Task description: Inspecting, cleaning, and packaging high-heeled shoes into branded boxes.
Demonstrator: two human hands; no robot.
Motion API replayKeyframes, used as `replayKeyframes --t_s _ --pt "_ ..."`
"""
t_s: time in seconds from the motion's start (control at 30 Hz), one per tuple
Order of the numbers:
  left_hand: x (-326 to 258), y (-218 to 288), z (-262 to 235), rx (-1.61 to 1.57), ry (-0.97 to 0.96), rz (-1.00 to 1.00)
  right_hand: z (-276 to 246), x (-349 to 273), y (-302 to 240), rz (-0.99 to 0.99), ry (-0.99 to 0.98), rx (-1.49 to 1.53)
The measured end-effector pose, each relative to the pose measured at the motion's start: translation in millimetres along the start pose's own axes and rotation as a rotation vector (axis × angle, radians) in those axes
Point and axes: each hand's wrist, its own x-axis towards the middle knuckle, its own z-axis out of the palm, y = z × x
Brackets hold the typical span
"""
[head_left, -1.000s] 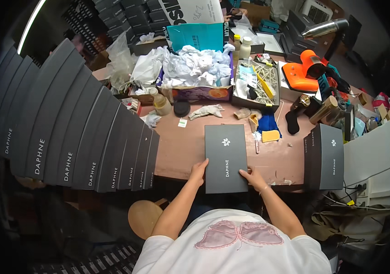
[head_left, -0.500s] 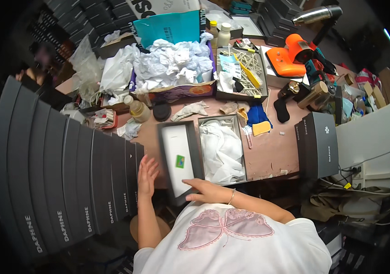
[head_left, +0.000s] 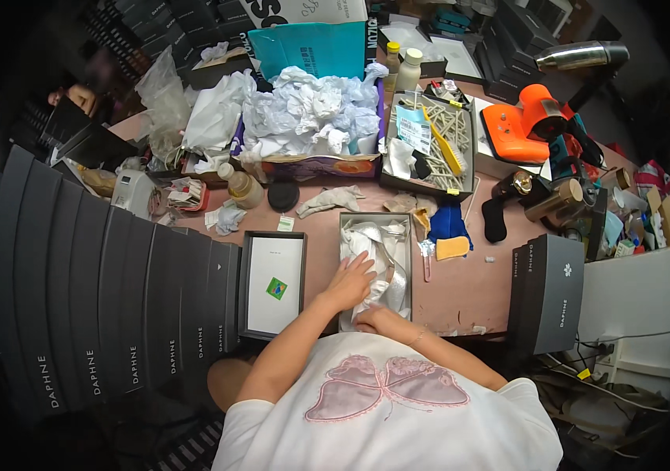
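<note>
Shoes [head_left: 398, 289] in open box [head_left: 410, 243]

Silvery shoes lie with white paper [head_left: 354, 243] in the box on the table [head_left: 461, 298]. The left hand [head_left: 351, 281] lies over the paper, fingers loosely spread; the right hand [head_left: 380, 319] curls at the near end, its hold too hidden to tell. The lid [head_left: 274, 263] lies inside-up to the left.

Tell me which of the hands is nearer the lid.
Left. The left hand is over the open box, to the right of the lid; the right hand is at the box's near end, farther right of the lid.
</note>
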Motion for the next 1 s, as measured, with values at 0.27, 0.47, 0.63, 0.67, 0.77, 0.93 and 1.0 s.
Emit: replayKeyframes --t_s 0.27,0.47,0.63,0.67,0.77,0.93,1.0 --pt "-21.9 17.0 4.0 0.311 -0.094 0.025 -53.4 58.0 68.1 0.303 0.341 -0.608" --pt "-18.5 2.7 5.6 0.285 -0.066 0.099 -70.8 64.2 57.9 0.524 0.387 -0.418" --pt "-21.3 13.1 -3.1 0.206 -0.125 0.074 -124.7 47.4 65.2 0.473 0.366 0.068" --pt "-24.6 14.6 -9.6 0.141 -0.117 0.072 -127.3 45.7 65.4 0.452 0.421 0.197" --pt "-27.0 20.0 -66.9 -0.337 0.387 0.019 -149.6 50.6 54.1 0.307 0.381 0.361" --pt "-11.9 26.0 -195.5 -0.575 0.32 0.08 -144.5 72.9 -35.2 0.091 -0.293 -0.122" --pt "-7.4 17.5 -164.1 -0.964 -0.23 -0.24 -123.1 85.4 -68.8 -0.094 -0.457 -0.204"
